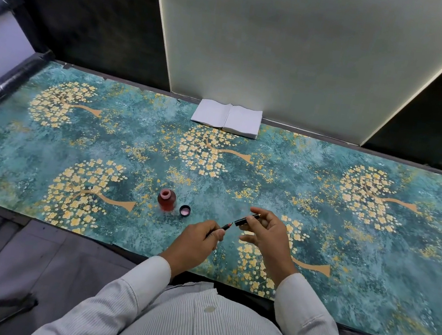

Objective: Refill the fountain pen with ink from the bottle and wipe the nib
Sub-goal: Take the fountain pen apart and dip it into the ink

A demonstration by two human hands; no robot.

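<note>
Head view: uncapped ink bottle [166, 200] of red ink, left hand [199, 239] pinching pen [225, 226], right hand [267, 231] pinching barrel [246, 220].

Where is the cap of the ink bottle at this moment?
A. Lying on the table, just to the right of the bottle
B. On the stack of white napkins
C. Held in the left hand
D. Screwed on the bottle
A: the dark cap lies inside-up on the table beside the open ink bottle, while both hands hold pen parts.
</note>
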